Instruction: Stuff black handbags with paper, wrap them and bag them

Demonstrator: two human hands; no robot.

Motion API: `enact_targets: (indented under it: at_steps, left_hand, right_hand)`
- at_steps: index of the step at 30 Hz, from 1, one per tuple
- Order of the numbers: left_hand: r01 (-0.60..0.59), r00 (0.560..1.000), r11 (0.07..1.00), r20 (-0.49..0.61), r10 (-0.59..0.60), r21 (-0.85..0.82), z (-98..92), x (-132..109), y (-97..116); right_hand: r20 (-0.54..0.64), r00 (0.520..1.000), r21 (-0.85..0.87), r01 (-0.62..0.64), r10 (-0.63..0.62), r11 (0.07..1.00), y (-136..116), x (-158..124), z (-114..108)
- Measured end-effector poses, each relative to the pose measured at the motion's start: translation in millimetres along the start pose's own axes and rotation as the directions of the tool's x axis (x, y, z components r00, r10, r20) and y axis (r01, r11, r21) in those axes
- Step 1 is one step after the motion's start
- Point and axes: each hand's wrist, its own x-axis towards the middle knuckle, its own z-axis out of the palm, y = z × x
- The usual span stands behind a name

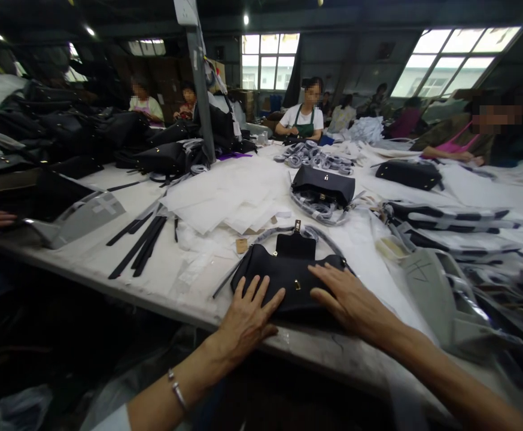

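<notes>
My left hand [249,317] and right hand [349,296], grip splayed and empty, should press the bag [283,269] evenly at the counter's near edge [154,302].

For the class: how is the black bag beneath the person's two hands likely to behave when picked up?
The black bag would probably bend yet roughly keep its shape, as it looks softly rounded. Its raised flap looks unfastened, so it would likely swing. The glossy-wrapped handle may feel slippery.
</notes>
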Motion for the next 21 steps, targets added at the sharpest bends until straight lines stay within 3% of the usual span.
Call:
enact_targets:
  at_steps: [2,4,9,14,18,21]
  left_hand:
    - [-0.002,1.0,1.0,-0.008,0.002,0.006,-1.5,1.8,2.4]
    - [-0.012,1.0,1.0,-0.016,0.012,0.009,-4.4,3.0,0.5]
    - [-0.081,0.991,0.997,-0.106,0.08,-0.002,-5.7,-4.9,-25.0]
    - [-0.031,0.953,0.998,-0.3,0.043,0.047,1.6,-19.8,-47.7]
    - [0.003,0.914,0.997,-0.405,0.029,0.077,11.6,-22.5,-47.1]
    - [0.008,0.895,0.983,-0.439,0.074,0.181,13.1,-25.0,-47.0]
  right_hand:
    - [-0.067,0.998,-0.014,0.005,-0.006,1.0,-11.4,15.4,2.5]
    - [-0.083,0.996,-0.047,0.037,-0.041,0.998,-16.9,23.1,19.9]
    - [-0.059,0.998,-0.052,-0.003,0.0,0.999,-12.8,18.8,62.2]
    - [0.031,0.999,0.008,-0.023,0.023,1.0,-11.8,22.0,47.1]
    - [0.101,0.995,0.088,-0.038,0.029,0.995,-8.9,30.2,35.6]
    - [0.065,0.998,0.091,-0.022,0.017,0.996,-3.6,33.4,40.9]
